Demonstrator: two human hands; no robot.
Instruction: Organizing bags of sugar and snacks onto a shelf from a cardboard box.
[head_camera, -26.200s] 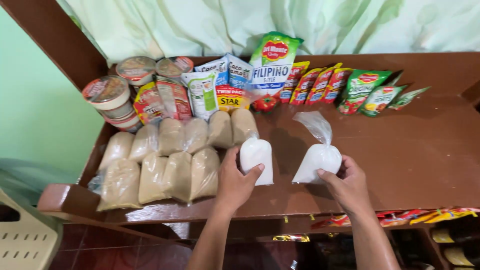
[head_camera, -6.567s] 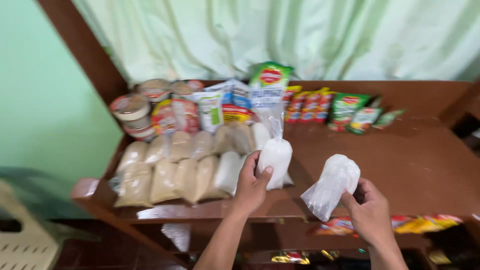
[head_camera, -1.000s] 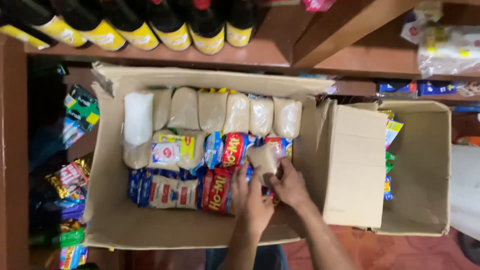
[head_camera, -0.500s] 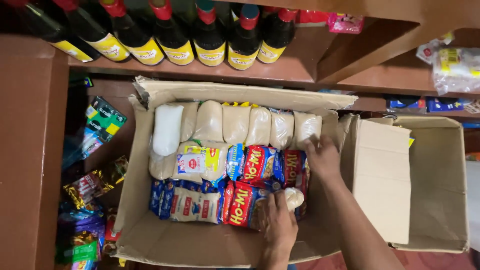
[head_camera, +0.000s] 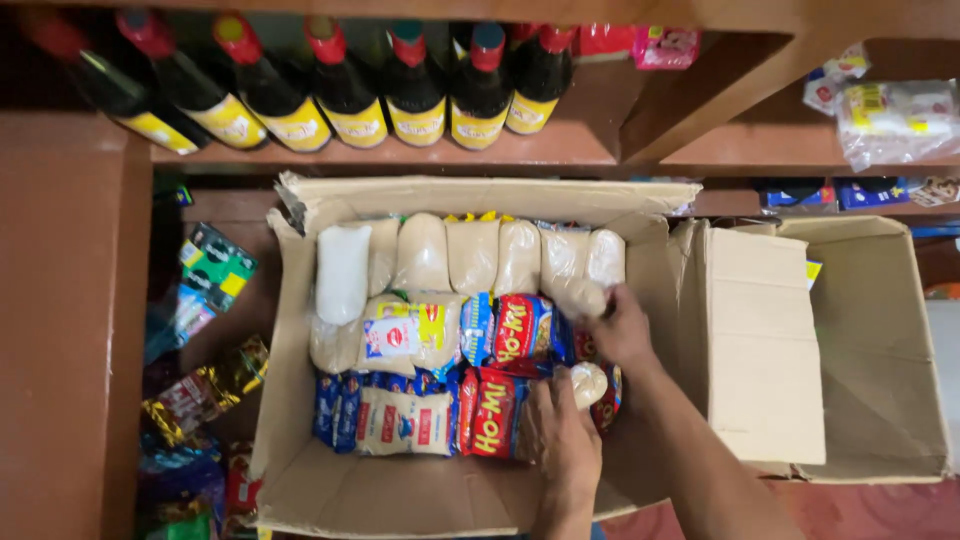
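An open cardboard box (head_camera: 300, 480) holds a back row of clear bags of beige grains (head_camera: 470, 255), one white bag (head_camera: 342, 272), and red and blue noodle packets (head_camera: 500, 410) in front. My right hand (head_camera: 625, 330) grips a small beige bag (head_camera: 578, 296) at the right end of the back row. Lower down, my left hand (head_camera: 565, 445) is closed on a small pale bag (head_camera: 588, 382) lying among the red packets at the box's right side.
Dark bottles with red caps (head_camera: 330, 85) line the shelf above the box. A second, open cardboard box (head_camera: 870, 340) stands to the right. Loose snack packets (head_camera: 200, 390) lie on the left, beside a brown wooden upright (head_camera: 70, 330).
Since a second ago, my right hand has moved up to the bag at the back row's right end. My left hand has stayed low at the pale bag among the packets.
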